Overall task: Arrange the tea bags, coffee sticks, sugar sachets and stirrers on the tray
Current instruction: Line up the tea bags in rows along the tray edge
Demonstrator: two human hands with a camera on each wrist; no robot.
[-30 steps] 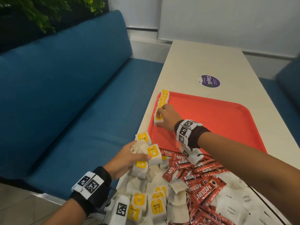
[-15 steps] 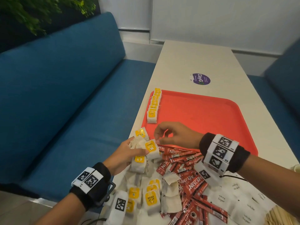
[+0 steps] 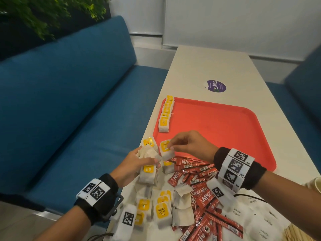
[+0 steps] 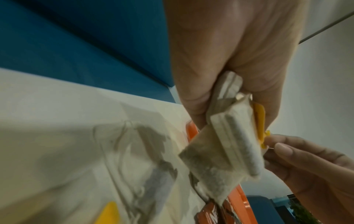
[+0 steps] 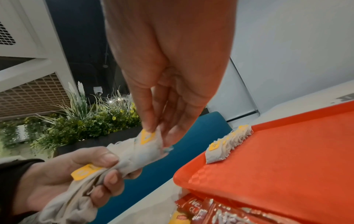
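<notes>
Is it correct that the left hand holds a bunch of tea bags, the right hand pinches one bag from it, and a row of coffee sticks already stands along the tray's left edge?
Not quite. The row along the left edge of the tray is tea bags with yellow tags, not coffee sticks; the head view shows it. The coffee sticks lie on the table, off the tray. The rest holds: the left hand holds a bunch of tea bags, and the right hand pinches one bag.

a long cream table (image 3: 205, 66) carries a red tray (image 3: 225, 129) near its middle, a purple sticker (image 3: 216, 86) beyond it, and at the near end loose tea bags (image 3: 162, 213), red coffee sticks (image 3: 201, 173) and white sugar sachets (image 3: 251, 218).
</notes>
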